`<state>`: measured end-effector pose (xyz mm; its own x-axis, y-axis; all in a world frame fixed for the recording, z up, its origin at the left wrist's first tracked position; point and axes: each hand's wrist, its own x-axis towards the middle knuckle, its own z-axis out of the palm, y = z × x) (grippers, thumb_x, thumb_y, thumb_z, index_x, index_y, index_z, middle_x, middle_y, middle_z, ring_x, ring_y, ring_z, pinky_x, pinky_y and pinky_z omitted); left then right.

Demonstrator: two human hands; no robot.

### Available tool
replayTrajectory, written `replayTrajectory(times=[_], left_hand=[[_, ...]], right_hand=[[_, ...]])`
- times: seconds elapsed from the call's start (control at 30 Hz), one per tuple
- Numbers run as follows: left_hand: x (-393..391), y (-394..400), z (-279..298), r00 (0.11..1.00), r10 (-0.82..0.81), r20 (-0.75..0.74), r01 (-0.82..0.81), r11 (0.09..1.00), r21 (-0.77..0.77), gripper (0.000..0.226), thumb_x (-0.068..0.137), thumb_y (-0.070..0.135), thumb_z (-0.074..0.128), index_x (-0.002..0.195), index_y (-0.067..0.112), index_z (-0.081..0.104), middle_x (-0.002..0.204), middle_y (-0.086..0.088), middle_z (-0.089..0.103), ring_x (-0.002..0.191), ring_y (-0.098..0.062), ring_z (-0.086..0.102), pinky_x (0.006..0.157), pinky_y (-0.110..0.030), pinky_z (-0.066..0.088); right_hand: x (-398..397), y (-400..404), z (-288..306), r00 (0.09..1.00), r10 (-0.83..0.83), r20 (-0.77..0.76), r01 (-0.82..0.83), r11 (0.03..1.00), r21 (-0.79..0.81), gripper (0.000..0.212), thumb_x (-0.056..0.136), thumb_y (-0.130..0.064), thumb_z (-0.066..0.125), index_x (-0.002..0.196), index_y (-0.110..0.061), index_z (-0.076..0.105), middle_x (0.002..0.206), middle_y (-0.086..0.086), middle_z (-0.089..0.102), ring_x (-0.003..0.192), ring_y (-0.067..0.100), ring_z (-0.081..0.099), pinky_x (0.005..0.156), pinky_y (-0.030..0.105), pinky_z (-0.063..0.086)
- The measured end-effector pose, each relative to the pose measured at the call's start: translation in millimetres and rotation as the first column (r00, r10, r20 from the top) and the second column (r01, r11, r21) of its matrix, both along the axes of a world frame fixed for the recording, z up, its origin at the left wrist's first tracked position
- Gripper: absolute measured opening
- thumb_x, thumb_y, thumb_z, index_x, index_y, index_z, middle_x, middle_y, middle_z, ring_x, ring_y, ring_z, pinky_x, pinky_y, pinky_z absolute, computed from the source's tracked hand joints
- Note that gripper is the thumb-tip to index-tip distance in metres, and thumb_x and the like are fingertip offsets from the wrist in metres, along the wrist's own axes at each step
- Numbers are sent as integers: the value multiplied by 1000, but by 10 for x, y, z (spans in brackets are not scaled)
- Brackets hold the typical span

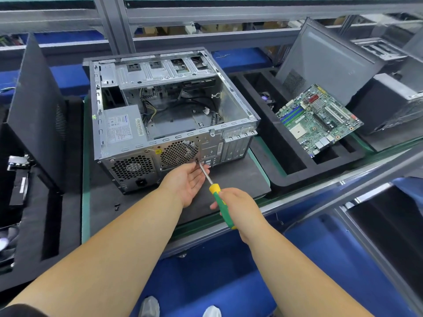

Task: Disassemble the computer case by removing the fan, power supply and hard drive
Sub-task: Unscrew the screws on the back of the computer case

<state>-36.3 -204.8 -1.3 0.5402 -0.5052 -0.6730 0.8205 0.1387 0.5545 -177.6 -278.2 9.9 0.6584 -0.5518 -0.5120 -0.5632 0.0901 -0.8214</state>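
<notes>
Blue flooring lies below the dark grey bench mat [229, 179]. Right hand [238, 207] clamps its fingers around the green-and-yellow-handled screwdriver [219, 200]. Left hand [187, 181], palm up with fingers relaxed and apart, cups beneath the tip at the rear fan grille [179, 152] of the open silver steel computer case [238, 106]. Risk: a freed screw may miss the palm, or the tip may slip off the screw. Grey power supply [120, 126] remains mounted in the case's near-left corner.

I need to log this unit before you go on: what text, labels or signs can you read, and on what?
Power supply white label: printed text, too blurred to read.
Yellow warning sticker on the case rear panel: a triangle hazard sign, no legible words.
Motherboard: markings too small to read.
Nothing else is legible.
</notes>
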Motion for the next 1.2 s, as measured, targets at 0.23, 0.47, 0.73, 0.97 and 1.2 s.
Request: replayTrajectory(times=[0.23,0.47,0.73,0.97,1.2], left_hand=[[-28,-34,80,999,32,12,-33,998,46,18,98,20,53,89,10,66,76,-1,75,82,-12,69,67,-18,50],[-25,-63,108,999,42,-1,-42,996,80,15,96,21,56,91,11,66,75,0,75,80,-10,69,59,-16,49],[-33,-96,111,998,63,-4,-63,993,96,14,96,20,56,91,10,66,72,1,74,78,-8,69,52,-12,49],[-56,-115,141,997,78,15,-80,991,105,17,99,17,52,89,10,64,76,1,73,75,-8,67,46,-10,47],[-94,-121,153,995,91,28,-93,990,101,20,101,18,46,93,12,64,86,0,72,76,-8,67,55,-13,49]], right_hand=[[-27,-4,-55,999,28,35,-25,996,-84,25,86,-30,73,108,-29,61,90,-6,60,85,13,60,70,28,47],[-29,-49,-69,1000,22,12,-19,980,-200,27,80,-31,79,96,-35,58,80,-7,54,74,10,57,60,27,42],[-9,-26,-53,998,66,-18,-68,957,-283,26,83,-31,77,101,-32,59,87,-13,62,79,6,60,64,23,45],[10,-16,-35,996,91,-13,-92,982,-162,24,86,-26,68,110,-27,65,86,-16,63,84,6,59,73,31,50],[-41,-8,-64,997,66,42,-56,979,-195,38,83,-30,76,120,-31,66,94,-12,63,90,12,64,87,37,55]])
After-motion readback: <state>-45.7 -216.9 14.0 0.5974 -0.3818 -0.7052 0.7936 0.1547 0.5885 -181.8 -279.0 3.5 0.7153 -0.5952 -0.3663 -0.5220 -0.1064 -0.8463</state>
